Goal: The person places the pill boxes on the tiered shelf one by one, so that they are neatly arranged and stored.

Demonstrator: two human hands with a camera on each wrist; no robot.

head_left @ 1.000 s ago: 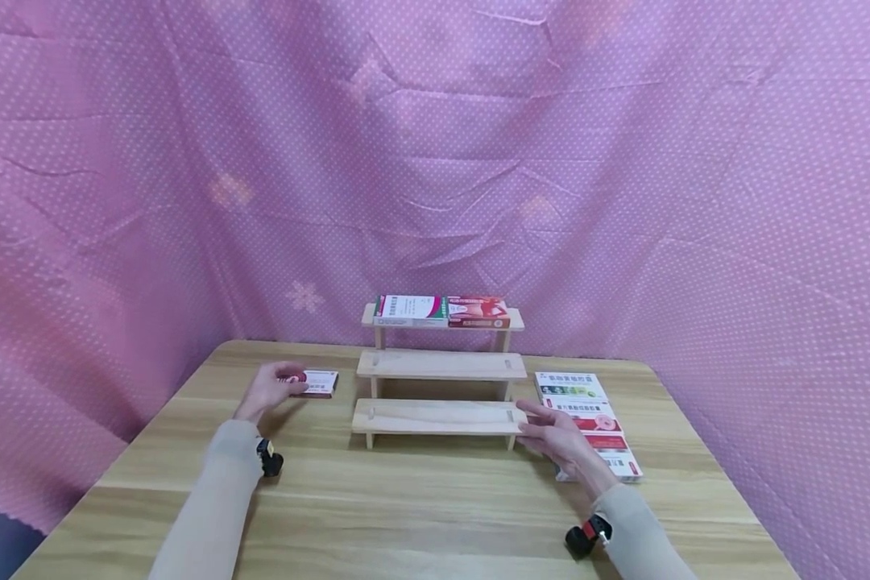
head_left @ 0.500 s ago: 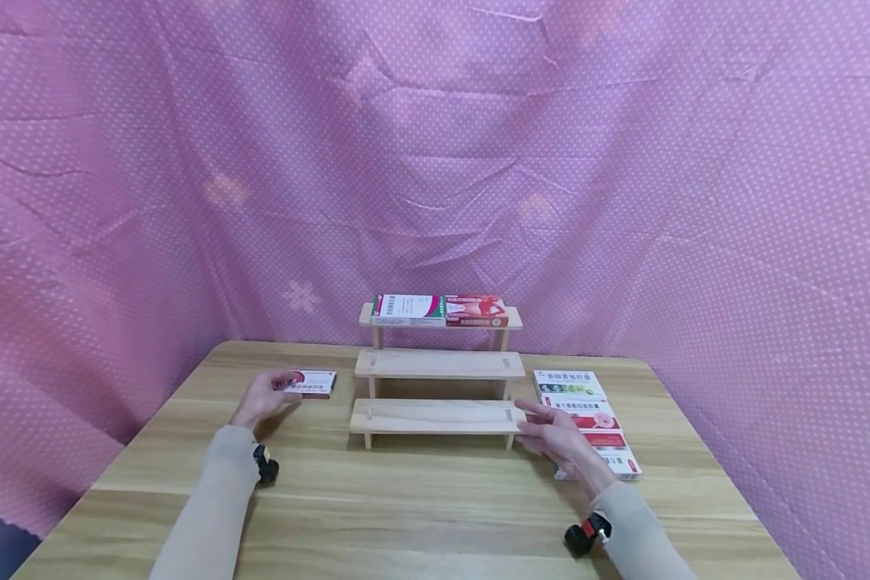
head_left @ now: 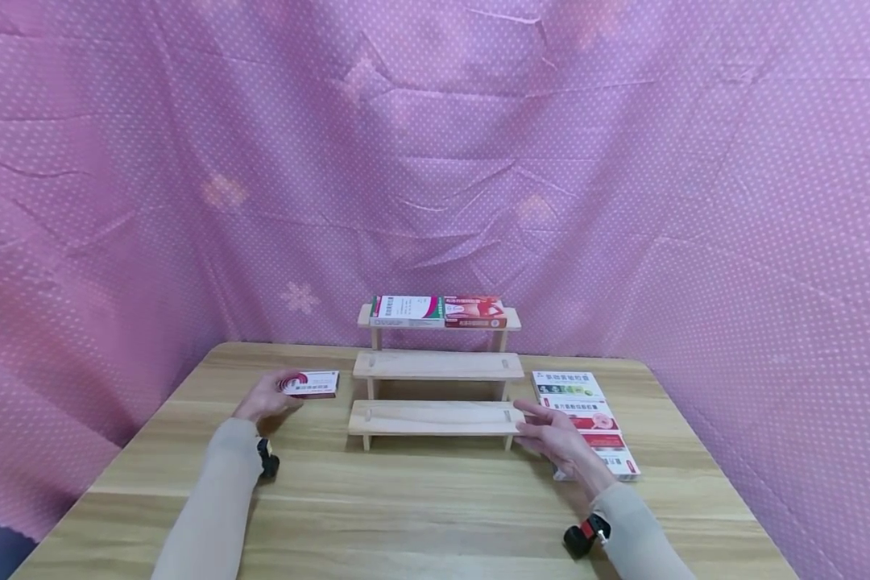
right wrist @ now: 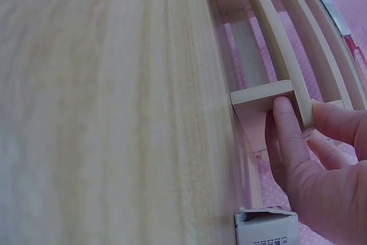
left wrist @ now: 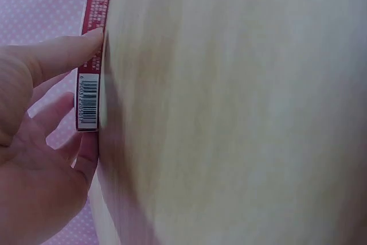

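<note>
My left hand (head_left: pixel 264 396) pinches the near-left end of a white and dark red medicine box (head_left: pixel 317 383), left of the rack. In the left wrist view, the thumb lies on the box's red long side near its barcode, with the other fingers behind and under it. A wooden three-step display rack (head_left: pixel 435 416) stands mid-table. At the right end of its lowest step, my right hand (head_left: pixel 561 439) grips the board. The right wrist view puts the thumb on the board's top side and fingers against its underside and leg.
Two medicine boxes, one white and green (head_left: pixel 406 308) and one red (head_left: pixel 476 309), lie on the top step. Several more medicine boxes (head_left: pixel 569 385) lie in a column on the table (head_left: pixel 406 515), right of the rack. A pink dotted curtain (head_left: pixel 435 161) hangs behind.
My left fingers have shifted from over the middle of the medicine box to its left end, uncovering more of its printed top. The right hand keeps its hold on the rack.
</note>
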